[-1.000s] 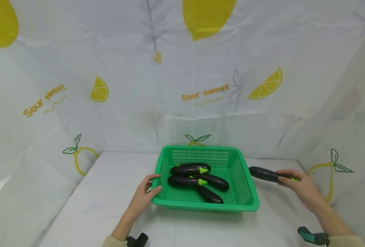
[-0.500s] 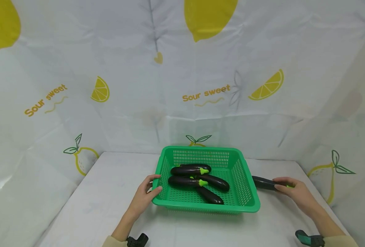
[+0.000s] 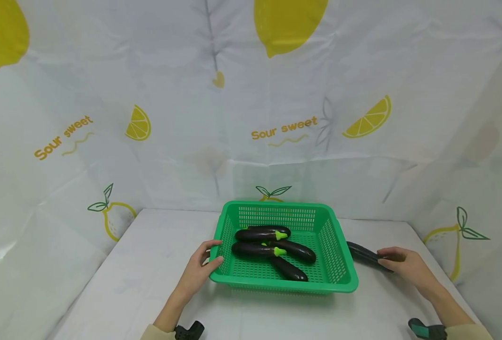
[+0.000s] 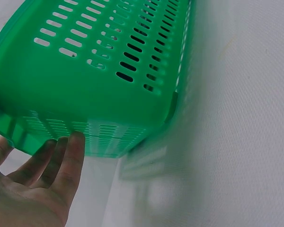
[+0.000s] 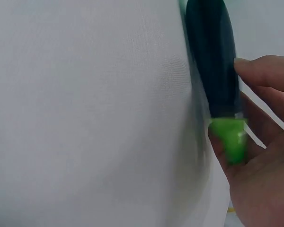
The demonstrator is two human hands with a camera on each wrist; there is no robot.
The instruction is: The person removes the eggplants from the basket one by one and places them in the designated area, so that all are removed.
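A green perforated plastic basket holds several dark purple eggplants with bright green caps. My left hand holds its left rim, thumb over the inner side. In the left wrist view, the fingers stretch along the outer wall. To the basket's right, another eggplant lies on the table, its far end partly hidden by the basket. My right hand rests at it with loosely bent fingers. In the right wrist view, its green cap shows before the palm, and one fingertip touches the eggplant's side.
A white cloth covers the table. Behind it and at both sides hangs a white sheet printed with lemons and lettering. The table's back edge runs close behind the basket.
My right hand has lowered the eggplant from the air to the table beside the basket. Its capped end has since swung toward me and out from the fingers. The left hand has stayed on the rim.
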